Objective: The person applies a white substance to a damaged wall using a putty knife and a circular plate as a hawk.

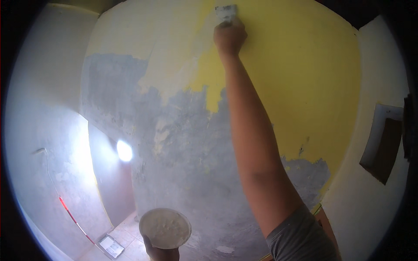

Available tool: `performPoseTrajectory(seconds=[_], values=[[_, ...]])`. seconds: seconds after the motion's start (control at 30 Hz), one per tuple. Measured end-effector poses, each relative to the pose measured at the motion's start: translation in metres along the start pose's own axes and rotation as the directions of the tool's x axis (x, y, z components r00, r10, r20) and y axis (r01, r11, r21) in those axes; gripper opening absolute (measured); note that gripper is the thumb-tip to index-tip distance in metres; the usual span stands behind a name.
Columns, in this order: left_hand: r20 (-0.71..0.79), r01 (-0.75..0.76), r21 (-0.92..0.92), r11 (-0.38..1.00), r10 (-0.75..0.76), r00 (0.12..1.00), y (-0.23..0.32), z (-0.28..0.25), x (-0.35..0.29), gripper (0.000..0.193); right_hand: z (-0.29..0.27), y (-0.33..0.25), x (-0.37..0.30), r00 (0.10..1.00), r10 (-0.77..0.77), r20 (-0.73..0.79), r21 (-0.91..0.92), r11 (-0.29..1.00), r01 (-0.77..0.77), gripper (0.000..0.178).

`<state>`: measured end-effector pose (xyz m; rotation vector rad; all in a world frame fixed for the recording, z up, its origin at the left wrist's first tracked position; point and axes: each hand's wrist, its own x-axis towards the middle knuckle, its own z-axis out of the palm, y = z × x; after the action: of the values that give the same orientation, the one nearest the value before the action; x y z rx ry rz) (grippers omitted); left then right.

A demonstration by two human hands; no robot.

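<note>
High on the wall, my right hand (229, 38) is closed round a putty knife (226, 13). Its wide blade lies against the wall where a whitish smear meets yellow paint (296, 78). My right arm is stretched far up. Low in view, my left hand (160, 252) holds up a round bowl (189, 232) from below. Pale, lumpy putty (165, 227) lies in the bowl. The fingers under the bowl are partly hidden. Bare grey plaster (187, 152) covers the wall's lower part, with whitish coating (174, 52) above it on the left.
A paint roller with a long red and white pole (69, 211) leans on the left wall. A tray (111, 247) stands on the tiled floor (126, 230) near its foot. A bright light (124, 151) glows beside the doorway. The right wall has a recessed opening (383, 143).
</note>
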<state>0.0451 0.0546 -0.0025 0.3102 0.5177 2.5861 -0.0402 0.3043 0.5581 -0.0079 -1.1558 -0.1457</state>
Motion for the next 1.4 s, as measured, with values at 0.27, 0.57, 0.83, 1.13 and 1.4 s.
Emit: performPoseTrajectory(seconds=[0.27, 0.57, 0.83, 1.13, 1.4], values=[[-0.100, -0.027, -0.122, 0.992, 0.014, 0.995, 0.019, -0.016, 0.003, 0.074, -0.019, 0.001, 0.104, 0.974, -0.205, 0.098, -0.171, 0.961, 0.220, 0.030], [0.013, -0.053, -0.124, 0.991, 0.055, 0.998, 0.018, -0.015, 0.028, 0.075, -0.023, 0.021, 0.145, 0.660, -0.507, 0.554, -0.578, 0.336, 0.744, 0.036], [0.005, -0.027, -0.116, 0.993, 0.028, 1.000, 0.006, -0.028, 0.045, 0.078, -0.031, 0.046, 0.153, 0.395, -0.682, 0.615, -0.550, -0.013, 0.835, 0.044], [0.015, -0.079, -0.009, 0.997, 0.079, 0.997, -0.012, -0.035, 0.058, 0.078, -0.048, 0.062, 0.210, 0.345, -0.592, 0.728, -0.354, 0.107, 0.929, 0.043], [-0.002, 0.073, -0.146, 0.987, -0.074, 0.997, -0.005, -0.010, 0.058, 0.080, -0.016, 0.006, 0.169, 0.620, -0.159, 0.768, -0.621, 0.049, 0.782, 0.041]])
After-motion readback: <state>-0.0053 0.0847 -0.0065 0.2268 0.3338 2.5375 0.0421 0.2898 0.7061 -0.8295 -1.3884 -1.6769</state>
